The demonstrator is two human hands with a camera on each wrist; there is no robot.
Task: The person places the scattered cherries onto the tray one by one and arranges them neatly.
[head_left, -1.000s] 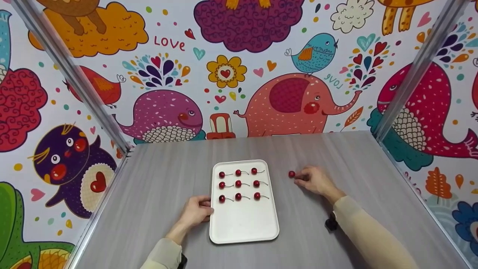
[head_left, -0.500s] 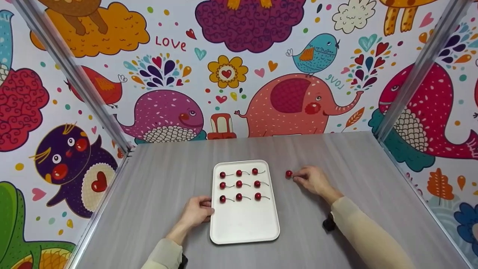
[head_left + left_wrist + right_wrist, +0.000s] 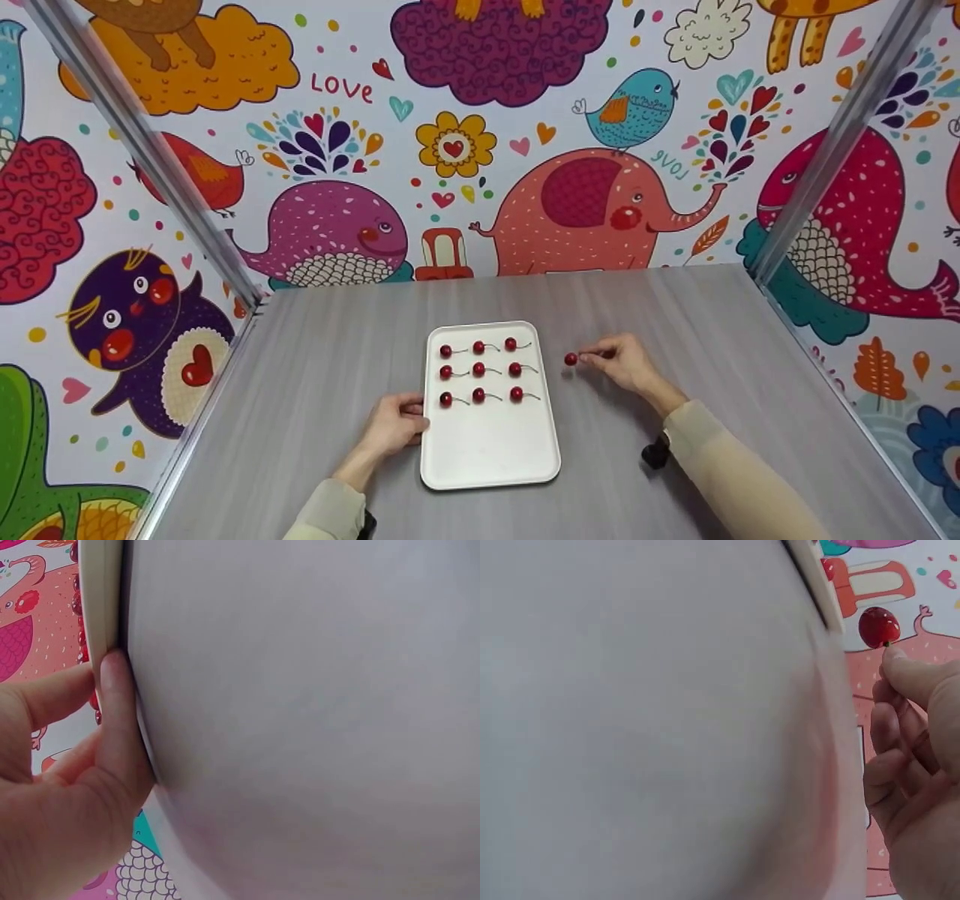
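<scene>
A white rectangular tray (image 3: 491,450) lies on the table, with several red cherries (image 3: 478,369) in rows across its far part, stems pointing right. At the tray's left edge, my left hand (image 3: 392,422) pinches the rim between thumb and fingers; the left wrist view shows the thumb (image 3: 64,694) and a fingertip right at the rim. To the right of the tray, my right hand (image 3: 626,365) pinches one more cherry (image 3: 571,359) by its stem, the fruit hanging free just above the table. The right wrist view shows this cherry (image 3: 879,628) at the thumb tip, most of its stem hidden.
The grey wood-grain table (image 3: 337,337) meets a cartoon-printed wall (image 3: 450,187) at the back. Metal posts (image 3: 180,202) stand at the left and right corners. A black wrist device (image 3: 655,454) sits under the right sleeve.
My right hand has carried the cherry left, toward the tray, and its shadow now shows beneath it. The left hand, tray and other cherries have stayed put.
</scene>
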